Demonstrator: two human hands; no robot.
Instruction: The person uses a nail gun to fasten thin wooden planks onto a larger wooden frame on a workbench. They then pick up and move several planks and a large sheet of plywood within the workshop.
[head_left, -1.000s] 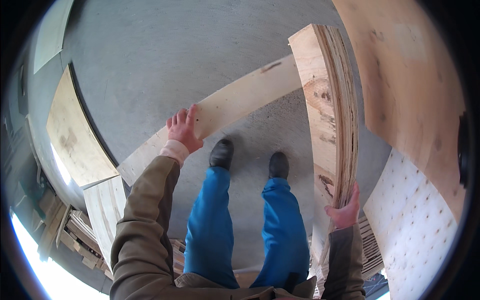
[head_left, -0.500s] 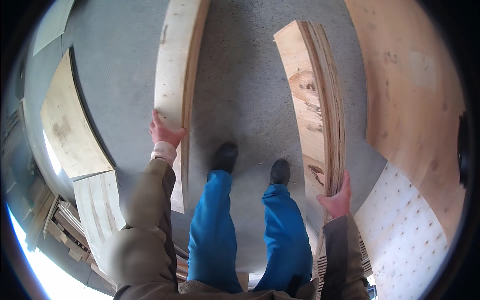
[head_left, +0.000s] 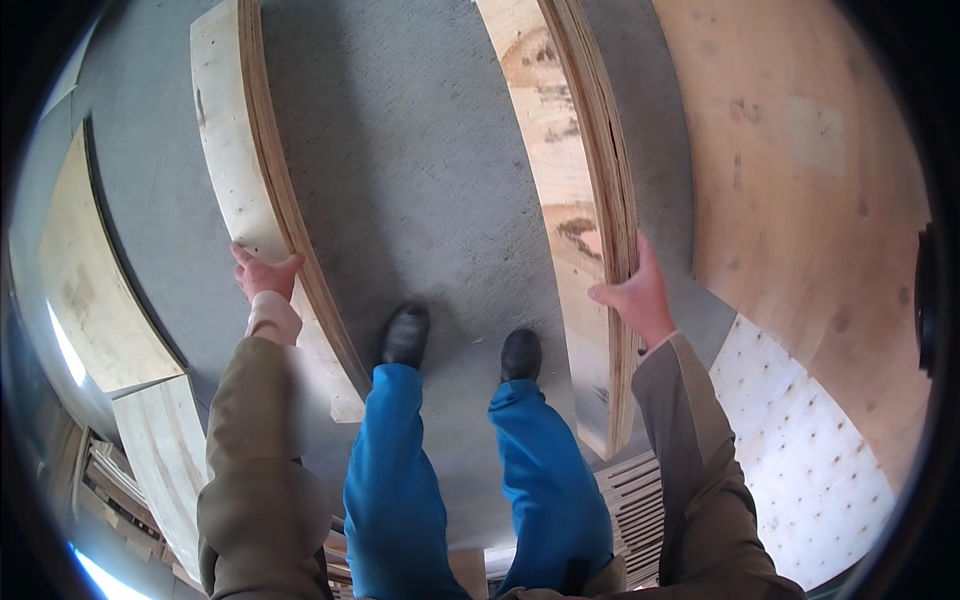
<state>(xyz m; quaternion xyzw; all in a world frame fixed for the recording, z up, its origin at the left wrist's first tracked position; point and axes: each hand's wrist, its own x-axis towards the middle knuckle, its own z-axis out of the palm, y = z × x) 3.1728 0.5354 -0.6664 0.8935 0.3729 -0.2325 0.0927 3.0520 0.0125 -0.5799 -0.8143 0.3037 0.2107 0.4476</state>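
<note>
Two long, thick plywood planks run away from me, one on each side, with layered edges showing along their right sides. My left hand (head_left: 266,275) is closed across the pale left plank (head_left: 232,160), its thumb over the layered edge and its fingers at the far side. On the knotty right plank (head_left: 555,150), my right hand (head_left: 642,300) grips from the outer side, with the thumb on the upper face. The fingers' undersides are hidden. Both planks' near ends show; their far ends pass out of the picture.
Grey concrete floor (head_left: 440,130) lies around my two dark shoes. Plywood sheets (head_left: 100,290) rest at left, with stacked wood (head_left: 125,490) behind them. A large plywood sheet (head_left: 780,190) and a white dotted panel (head_left: 790,450) stand at right. Slatted wood (head_left: 640,510) lies near my right leg.
The left plank has swung and shifted left in the picture, my left hand with it. The right plank has come nearer and left, and my right hand now sits farther up from its near end.
</note>
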